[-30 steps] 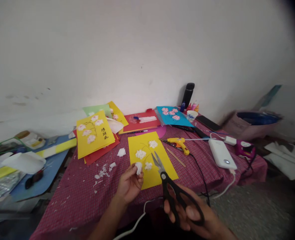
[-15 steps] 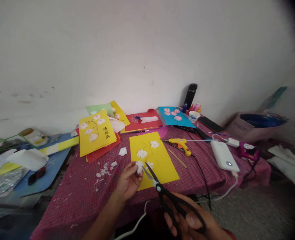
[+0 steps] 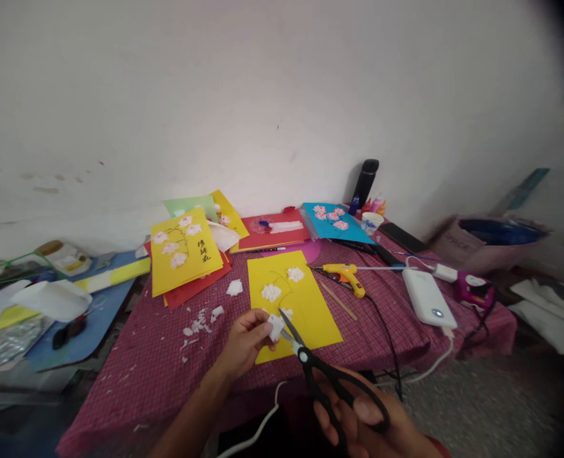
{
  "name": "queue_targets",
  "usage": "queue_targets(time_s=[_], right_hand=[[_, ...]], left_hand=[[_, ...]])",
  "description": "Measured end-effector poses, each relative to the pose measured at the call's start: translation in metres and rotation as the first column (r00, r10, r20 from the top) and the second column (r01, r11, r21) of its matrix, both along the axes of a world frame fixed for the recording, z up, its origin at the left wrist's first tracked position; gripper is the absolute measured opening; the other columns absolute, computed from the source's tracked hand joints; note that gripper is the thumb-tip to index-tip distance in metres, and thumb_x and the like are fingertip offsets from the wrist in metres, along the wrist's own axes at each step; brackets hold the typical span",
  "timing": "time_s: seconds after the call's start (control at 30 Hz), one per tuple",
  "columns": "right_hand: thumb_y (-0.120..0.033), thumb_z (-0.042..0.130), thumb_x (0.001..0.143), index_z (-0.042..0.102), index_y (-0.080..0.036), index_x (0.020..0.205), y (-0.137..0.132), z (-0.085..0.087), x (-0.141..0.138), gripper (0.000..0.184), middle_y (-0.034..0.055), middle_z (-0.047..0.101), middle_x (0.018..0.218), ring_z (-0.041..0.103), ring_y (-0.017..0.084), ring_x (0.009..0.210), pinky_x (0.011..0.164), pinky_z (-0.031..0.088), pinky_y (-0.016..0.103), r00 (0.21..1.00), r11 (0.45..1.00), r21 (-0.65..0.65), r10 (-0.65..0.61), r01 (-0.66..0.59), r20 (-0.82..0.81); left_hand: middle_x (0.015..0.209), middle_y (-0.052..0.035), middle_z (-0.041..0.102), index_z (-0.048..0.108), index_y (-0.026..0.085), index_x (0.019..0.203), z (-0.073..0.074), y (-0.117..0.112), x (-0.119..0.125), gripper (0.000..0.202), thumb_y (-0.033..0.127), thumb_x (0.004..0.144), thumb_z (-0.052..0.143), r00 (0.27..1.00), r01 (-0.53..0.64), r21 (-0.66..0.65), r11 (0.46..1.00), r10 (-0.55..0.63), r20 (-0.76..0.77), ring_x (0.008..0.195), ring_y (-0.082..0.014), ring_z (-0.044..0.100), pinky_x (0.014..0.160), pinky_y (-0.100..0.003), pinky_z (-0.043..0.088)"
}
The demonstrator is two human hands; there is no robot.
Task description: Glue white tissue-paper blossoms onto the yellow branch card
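Between the thumb and fingers of my left hand (image 3: 248,340) is a small piece of white paper (image 3: 276,327). My right hand (image 3: 363,413) grips black-handled scissors (image 3: 303,357), fingers through the loops. The scissor blades are slightly apart, their tips at the right side of the paper piece. Beneath both lies a yellow card (image 3: 313,305) with thin drawn stems and white paper flowers (image 3: 271,292), one of them partly hidden behind the blades. A loose white paper piece (image 3: 234,287) and several small white scraps (image 3: 198,324) lie left of the card.
A yellow glue gun (image 3: 344,273) and a wooden stick (image 3: 339,301) lie right of the card. Further right is a white power bank (image 3: 428,297) with cables. Finished-looking yellow cards (image 3: 181,248), a blue card (image 3: 337,222), a paper cup (image 3: 372,221) and a black bottle (image 3: 365,181) stand farther back.
My left hand has shifted slightly right and turned the white paper piece, which now shows flatter and squarer. The scissors have closed a little and stay near the paper.
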State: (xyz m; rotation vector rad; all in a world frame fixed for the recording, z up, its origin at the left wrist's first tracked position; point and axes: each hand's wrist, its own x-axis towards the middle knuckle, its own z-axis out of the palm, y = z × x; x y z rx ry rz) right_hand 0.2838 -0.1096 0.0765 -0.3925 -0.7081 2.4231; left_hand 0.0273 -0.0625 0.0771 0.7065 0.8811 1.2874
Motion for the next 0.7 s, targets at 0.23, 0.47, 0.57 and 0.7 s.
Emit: queue_targets(time_s=[0.23, 0.47, 0.57, 0.7], right_hand=[[-0.038, 0.076, 0.072, 0.053, -0.014, 0.135, -0.002, -0.012, -0.002, 0.072, 0.012, 0.066, 0.093, 0.063, 0.016, 0.073, 0.04, 0.036, 0.014, 0.995, 0.997, -0.068, 0.017, -0.024, -0.099], [-0.038, 0.078, 0.067, 0.058, -0.017, 0.13, -0.003, -0.014, -0.002, 0.07, 0.0112, 0.066, 0.096, 0.063, 0.016, 0.073, 0.041, 0.034, 0.015, 0.993, 0.993, -0.112, 0.01, -0.023, -0.119], [-0.041, 0.079, 0.064, 0.06, -0.018, 0.129, -0.003, -0.011, -0.003, 0.072, 0.0092, 0.067, 0.09, 0.061, 0.015, 0.07, 0.042, 0.032, 0.015, 0.994, 0.993, -0.121, 0.005, -0.018, -0.108], [-0.043, 0.08, 0.06, 0.063, -0.02, 0.126, -0.003, -0.011, -0.003, 0.071, 0.0076, 0.067, 0.087, 0.059, 0.014, 0.068, 0.05, 0.036, 0.018, 0.999, 0.992, -0.128, -0.013, 0.007, -0.044]], left_hand=[[0.067, -0.0026, 0.066, 0.064, 0.014, 0.078, 0.0, -0.003, 0.001, 0.028, 0.032, 0.068, 0.083, 0.996, 0.049, 0.015, 0.999, -0.047, -0.08, 0.055, -0.0127, 0.06, 0.05, -0.022, 0.049], [0.064, -0.0008, 0.065, 0.061, 0.015, 0.083, 0.004, -0.003, 0.002, 0.025, 0.029, 0.072, 0.08, 0.989, 0.076, 0.046, 0.996, -0.07, -0.128, 0.05, -0.0121, 0.06, 0.05, -0.022, 0.048], [0.069, -0.0008, 0.066, 0.061, 0.017, 0.092, 0.004, -0.003, 0.001, 0.027, 0.028, 0.075, 0.079, 0.986, 0.095, 0.05, 0.994, -0.087, -0.144, 0.054, -0.0131, 0.062, 0.052, -0.022, 0.049], [0.069, -0.0002, 0.065, 0.059, 0.018, 0.1, 0.004, -0.003, 0.0, 0.029, 0.028, 0.078, 0.076, 0.981, 0.109, 0.08, 0.991, -0.094, -0.17, 0.058, -0.0143, 0.064, 0.054, -0.024, 0.051]])
